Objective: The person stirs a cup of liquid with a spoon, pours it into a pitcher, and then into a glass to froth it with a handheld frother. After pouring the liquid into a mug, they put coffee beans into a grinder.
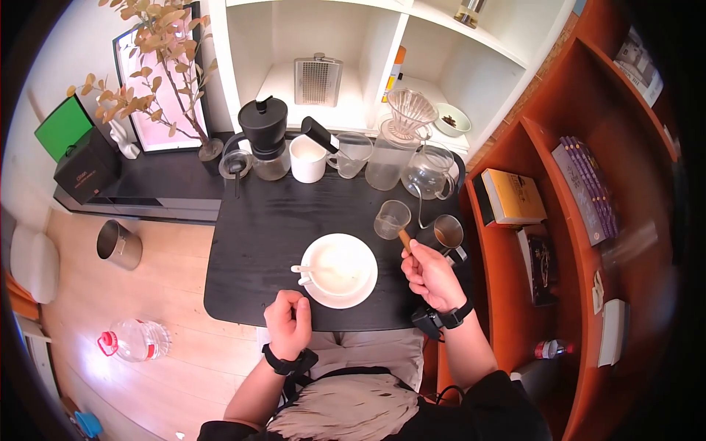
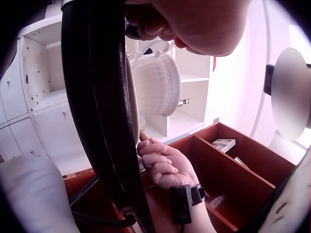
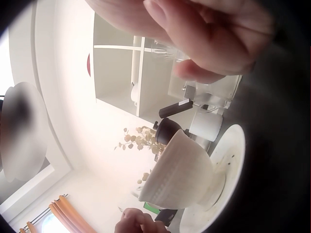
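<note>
My right hand [image 1: 435, 278] grips the wooden handle [image 1: 405, 241] of a small glass pot [image 1: 393, 219], which stands out over the right part of the black table. Beside that pot is a metal cup [image 1: 446, 232] with brown contents. In front of me a white cup [image 3: 177, 174] sits on a white saucer [image 1: 370, 279], with a pale spoon [image 1: 303, 270] in it. Dark specks lie on the saucer in the right wrist view. My left hand [image 1: 287, 321] rests by the table's front edge, fingers loosely curled, near the cup's handle, holding nothing.
Along the back of the black table [image 1: 257, 250] stand a coffee grinder [image 1: 266, 140], a white mug [image 1: 307, 159], a glass jug [image 1: 353, 154], a ribbed glass dripper [image 1: 410, 114] and a glass kettle [image 1: 428, 173]. A red-brown bookshelf [image 1: 507, 287] borders the right side.
</note>
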A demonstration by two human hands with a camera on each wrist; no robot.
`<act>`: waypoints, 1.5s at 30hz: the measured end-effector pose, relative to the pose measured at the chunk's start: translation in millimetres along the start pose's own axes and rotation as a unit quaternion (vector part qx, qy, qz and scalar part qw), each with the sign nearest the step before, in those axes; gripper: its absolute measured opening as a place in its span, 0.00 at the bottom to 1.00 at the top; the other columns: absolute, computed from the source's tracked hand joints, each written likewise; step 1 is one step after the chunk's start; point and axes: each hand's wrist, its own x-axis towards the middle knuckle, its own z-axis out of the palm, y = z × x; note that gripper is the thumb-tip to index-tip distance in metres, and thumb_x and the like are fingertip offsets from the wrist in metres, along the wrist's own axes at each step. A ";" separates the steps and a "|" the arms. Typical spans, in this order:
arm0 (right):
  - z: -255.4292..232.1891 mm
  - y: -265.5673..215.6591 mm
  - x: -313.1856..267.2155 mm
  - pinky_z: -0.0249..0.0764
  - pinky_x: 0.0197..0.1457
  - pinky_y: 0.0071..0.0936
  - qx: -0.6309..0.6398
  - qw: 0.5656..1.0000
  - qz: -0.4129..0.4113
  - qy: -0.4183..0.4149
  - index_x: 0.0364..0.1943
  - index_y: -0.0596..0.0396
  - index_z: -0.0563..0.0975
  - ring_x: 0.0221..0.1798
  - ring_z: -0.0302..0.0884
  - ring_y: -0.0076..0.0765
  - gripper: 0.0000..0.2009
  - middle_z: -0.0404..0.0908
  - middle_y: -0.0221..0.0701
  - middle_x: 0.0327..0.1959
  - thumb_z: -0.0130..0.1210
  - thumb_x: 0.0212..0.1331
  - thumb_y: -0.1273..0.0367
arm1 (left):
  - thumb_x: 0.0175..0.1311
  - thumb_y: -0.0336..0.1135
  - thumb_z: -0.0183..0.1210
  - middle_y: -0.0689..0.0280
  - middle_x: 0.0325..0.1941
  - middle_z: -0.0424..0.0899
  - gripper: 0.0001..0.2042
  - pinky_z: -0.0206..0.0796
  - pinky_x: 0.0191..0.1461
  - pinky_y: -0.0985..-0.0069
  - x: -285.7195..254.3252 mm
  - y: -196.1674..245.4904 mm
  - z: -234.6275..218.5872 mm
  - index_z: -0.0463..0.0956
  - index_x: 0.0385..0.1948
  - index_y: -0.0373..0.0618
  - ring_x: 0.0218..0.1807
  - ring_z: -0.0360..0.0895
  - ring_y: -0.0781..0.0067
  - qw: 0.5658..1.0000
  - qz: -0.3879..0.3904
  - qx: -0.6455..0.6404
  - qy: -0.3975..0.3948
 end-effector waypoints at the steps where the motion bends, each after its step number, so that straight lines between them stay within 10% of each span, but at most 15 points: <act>1: -1.3 1.8 0.8 0.49 0.15 0.14 0.001 1.000 0.005 0.006 0.40 0.52 0.73 0.18 0.53 0.12 0.15 0.71 0.21 0.23 0.43 0.81 0.57 | 0.68 0.26 0.59 0.67 0.17 0.71 0.05 0.59 0.25 0.76 0.4 0.4 -0.1 0.73 0.31 0.41 0.18 0.66 0.75 1.000 0.001 -0.002 -0.005; 17: 7.4 5.4 -6.9 0.45 0.16 0.17 -0.032 0.998 0.055 -0.017 0.53 0.56 0.75 0.16 0.52 0.12 0.17 0.74 0.22 0.24 0.47 0.79 0.56 | 0.67 0.24 0.59 0.66 0.17 0.71 0.05 0.58 0.24 0.75 1.4 3.9 0.3 0.73 0.30 0.41 0.18 0.66 0.74 0.999 0.019 0.028 -0.012; 23: -20.2 13.9 -48.7 0.66 0.32 0.15 -0.179 0.954 -0.221 0.098 0.40 0.57 0.79 0.26 0.72 0.14 0.05 0.77 0.22 0.24 0.54 0.74 0.72 | 0.67 0.24 0.59 0.65 0.18 0.71 0.05 0.59 0.24 0.75 2.5 4.0 3.3 0.73 0.31 0.41 0.18 0.66 0.74 0.999 0.016 0.033 -0.014; 29: -71.6 14.4 -48.8 0.64 0.37 0.15 -0.219 0.812 -0.423 0.337 0.44 0.58 0.77 0.32 0.66 0.13 0.04 0.76 0.23 0.34 0.53 0.74 0.73 | 0.68 0.24 0.58 0.64 0.20 0.74 0.05 0.62 0.27 0.77 0.0 2.0 3.1 0.72 0.31 0.40 0.20 0.68 0.74 0.999 0.012 0.036 -0.024; 37: -86.1 29.5 -36.1 0.63 0.26 0.16 -0.174 0.920 -0.230 0.267 0.43 0.54 0.78 0.24 0.66 0.13 0.07 0.73 0.20 0.27 0.54 0.76 0.65 | 0.71 0.26 0.57 0.64 0.22 0.75 0.06 0.61 0.27 0.77 -3.2 -0.5 2.5 0.71 0.32 0.39 0.22 0.67 0.77 0.999 -0.013 0.039 -0.021; 45: -80.6 32.6 -34.0 0.70 0.32 0.17 -0.143 0.959 -0.203 0.140 0.37 0.54 0.76 0.31 0.72 0.15 0.11 0.81 0.24 0.36 0.49 0.78 0.65 | 0.72 0.28 0.56 0.64 0.23 0.76 0.07 0.61 0.28 0.77 -2.7 -2.1 2.5 0.71 0.32 0.39 0.22 0.67 0.78 0.999 -0.028 0.031 -0.023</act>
